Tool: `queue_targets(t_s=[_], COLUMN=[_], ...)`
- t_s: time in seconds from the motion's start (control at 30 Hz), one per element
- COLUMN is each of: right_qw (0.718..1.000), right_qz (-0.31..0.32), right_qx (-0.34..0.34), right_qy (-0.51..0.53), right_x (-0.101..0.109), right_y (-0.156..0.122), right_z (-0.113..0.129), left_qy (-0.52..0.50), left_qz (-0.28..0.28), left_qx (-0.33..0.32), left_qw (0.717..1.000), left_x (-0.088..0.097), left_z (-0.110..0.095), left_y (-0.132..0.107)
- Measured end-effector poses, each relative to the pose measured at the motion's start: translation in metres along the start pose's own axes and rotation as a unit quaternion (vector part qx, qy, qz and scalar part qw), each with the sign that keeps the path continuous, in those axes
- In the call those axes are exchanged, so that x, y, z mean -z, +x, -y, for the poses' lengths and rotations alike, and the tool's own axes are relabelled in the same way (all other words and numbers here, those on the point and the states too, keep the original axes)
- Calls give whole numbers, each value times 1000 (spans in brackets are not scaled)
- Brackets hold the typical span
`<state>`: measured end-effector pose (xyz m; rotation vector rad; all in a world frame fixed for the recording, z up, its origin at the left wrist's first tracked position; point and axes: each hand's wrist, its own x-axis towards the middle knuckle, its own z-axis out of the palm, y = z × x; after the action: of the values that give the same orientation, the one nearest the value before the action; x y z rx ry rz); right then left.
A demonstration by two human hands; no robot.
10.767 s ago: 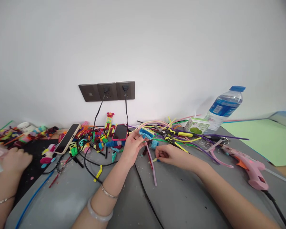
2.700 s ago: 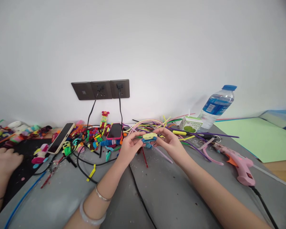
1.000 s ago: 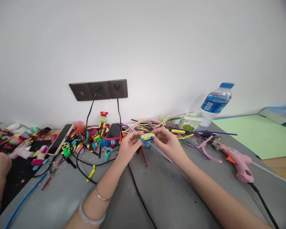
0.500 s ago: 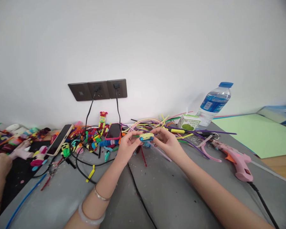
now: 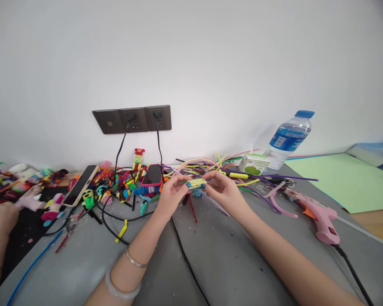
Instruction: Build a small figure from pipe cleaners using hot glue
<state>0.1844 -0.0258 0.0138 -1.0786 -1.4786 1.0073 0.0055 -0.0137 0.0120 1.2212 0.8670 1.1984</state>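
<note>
Both my hands meet above the grey table [image 5: 230,259] and pinch one small piece made of yellow and blue pipe cleaner [image 5: 197,184]. My left hand [image 5: 170,196] grips its left end, fingers closed. My right hand [image 5: 224,190] grips its right end, fingers closed too. A dark red pipe cleaner [image 5: 192,210] and a pale purple one [image 5: 215,204] lie on the table just under the hands. Behind them spreads a heap of loose pipe cleaners [image 5: 242,176] in several colours.
A pink glue gun [image 5: 319,216] lies at right, its black cord [image 5: 351,272] running off. A water bottle [image 5: 287,139] and a green carton [image 5: 254,163] stand by the wall. Two phones [image 5: 152,175] [image 5: 79,191] charge from wall sockets [image 5: 132,120]. Another person's hand [image 5: 1,216] is at far left.
My hands have stayed together on the yellow and blue piece, with only slight shifts of the fingers. The other person's hand at left has moved a little.
</note>
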Motion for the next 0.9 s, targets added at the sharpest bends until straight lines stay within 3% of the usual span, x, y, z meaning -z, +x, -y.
queue_targets(t_s=[0.9], right_qw=[1000], right_qz=[-17], right_qx=[9], right_qy=[13], right_x=[-1], right_y=[-2], right_z=[-2], left_qy=[27], left_qz=[47], left_qx=[-26], left_qw=[998], left_x=[3], left_z=[3], left_y=[1])
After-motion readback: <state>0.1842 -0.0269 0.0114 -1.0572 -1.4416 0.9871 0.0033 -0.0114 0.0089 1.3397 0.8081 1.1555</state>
